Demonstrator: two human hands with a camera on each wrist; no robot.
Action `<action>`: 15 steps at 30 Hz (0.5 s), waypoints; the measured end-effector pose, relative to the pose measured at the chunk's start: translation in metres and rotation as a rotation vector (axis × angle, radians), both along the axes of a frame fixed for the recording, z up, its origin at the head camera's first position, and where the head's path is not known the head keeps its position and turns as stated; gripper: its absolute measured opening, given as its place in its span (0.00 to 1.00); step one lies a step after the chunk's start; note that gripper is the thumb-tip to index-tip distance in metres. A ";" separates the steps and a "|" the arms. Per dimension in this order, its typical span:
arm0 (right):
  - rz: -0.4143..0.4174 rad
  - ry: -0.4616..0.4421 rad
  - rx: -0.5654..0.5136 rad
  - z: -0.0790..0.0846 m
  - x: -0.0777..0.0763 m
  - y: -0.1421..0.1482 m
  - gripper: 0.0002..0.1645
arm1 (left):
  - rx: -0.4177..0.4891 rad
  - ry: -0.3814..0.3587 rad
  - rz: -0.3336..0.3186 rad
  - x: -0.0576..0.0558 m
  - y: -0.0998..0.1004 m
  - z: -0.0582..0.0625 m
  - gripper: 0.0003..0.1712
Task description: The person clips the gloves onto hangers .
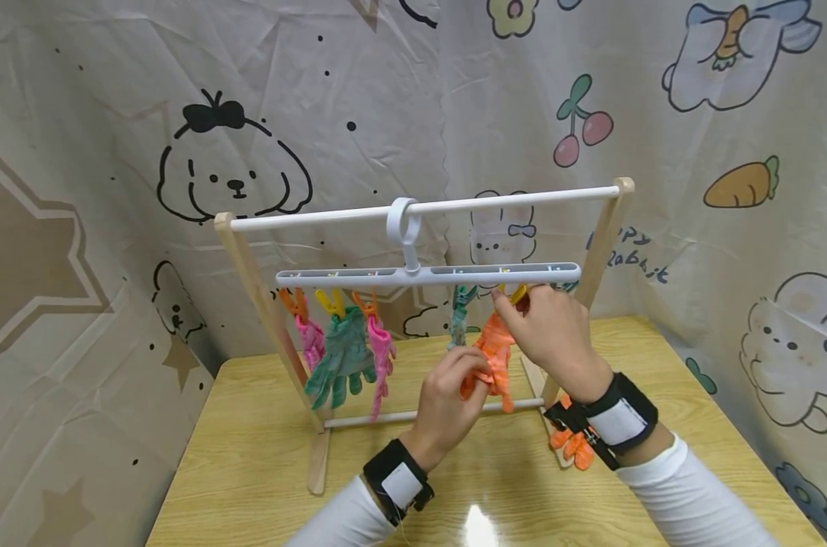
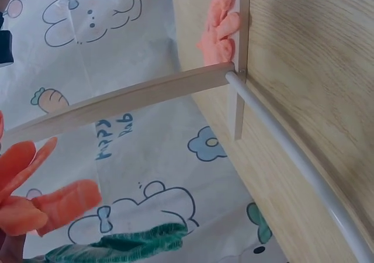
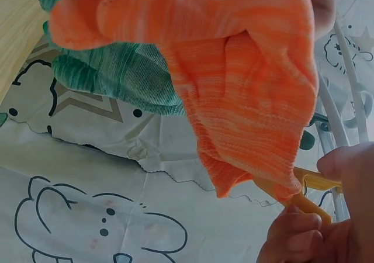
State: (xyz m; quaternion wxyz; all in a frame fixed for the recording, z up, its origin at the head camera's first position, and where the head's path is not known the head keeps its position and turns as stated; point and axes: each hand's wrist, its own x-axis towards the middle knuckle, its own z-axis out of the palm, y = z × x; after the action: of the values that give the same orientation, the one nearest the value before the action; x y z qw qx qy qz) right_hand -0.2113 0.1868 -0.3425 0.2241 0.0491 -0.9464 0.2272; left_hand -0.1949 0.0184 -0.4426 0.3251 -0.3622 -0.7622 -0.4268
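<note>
An orange knitted glove (image 1: 497, 349) hangs below the right half of a white hanger bar (image 1: 359, 278). My left hand (image 1: 448, 395) pinches the glove's lower part, near its fingers. Up at the cuff, my right hand (image 1: 557, 334) squeezes a yellow clothespin (image 3: 315, 180) between thumb and fingers. In the right wrist view, the cuff's corner lies at the clothespin's jaws. Orange glove fingers (image 2: 70, 207) also show at the left edge of the left wrist view.
A wood-and-white drying stand (image 1: 523, 199) carries the hanger. On the left, pink gloves (image 1: 381, 353) and a green glove (image 1: 343, 357) hang from clothespins; another green one (image 1: 458, 319) hangs right of centre. A second orange glove (image 1: 578, 448) lies by the stand's right foot.
</note>
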 end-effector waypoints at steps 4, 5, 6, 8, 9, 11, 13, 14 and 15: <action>0.001 -0.001 -0.018 -0.003 0.000 0.001 0.27 | -0.036 0.015 0.011 0.001 -0.001 -0.002 0.11; 0.001 -0.004 -0.023 -0.004 0.000 0.001 0.27 | -0.046 0.014 0.015 0.001 -0.001 -0.002 0.11; -0.001 -0.008 -0.029 -0.004 0.000 0.001 0.27 | -0.056 0.012 0.021 0.002 -0.001 -0.003 0.10; -0.002 -0.016 -0.035 -0.005 0.000 0.001 0.27 | -0.079 0.004 0.035 0.003 -0.002 -0.004 0.10; -0.003 -0.023 -0.038 -0.006 0.000 0.001 0.27 | -0.092 -0.002 0.043 0.003 -0.002 -0.004 0.09; -0.007 -0.043 -0.036 -0.007 0.001 0.001 0.29 | -0.116 -0.007 0.060 0.004 -0.003 -0.005 0.08; -0.007 -0.058 -0.032 -0.010 0.002 0.001 0.30 | -0.133 -0.007 0.075 0.005 -0.003 -0.007 0.08; -0.005 -0.067 -0.032 -0.011 0.002 0.001 0.30 | -0.140 -0.005 0.081 0.005 -0.003 -0.007 0.08; -0.003 -0.075 -0.032 -0.013 0.003 0.001 0.30 | -0.146 -0.007 0.087 0.006 -0.004 -0.008 0.08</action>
State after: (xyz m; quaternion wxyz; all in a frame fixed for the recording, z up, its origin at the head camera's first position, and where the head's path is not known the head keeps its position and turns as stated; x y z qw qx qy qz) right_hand -0.2083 0.1875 -0.3554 0.1897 0.0354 -0.9505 0.2437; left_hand -0.1890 0.0148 -0.4502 0.3132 -0.3501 -0.8074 -0.3570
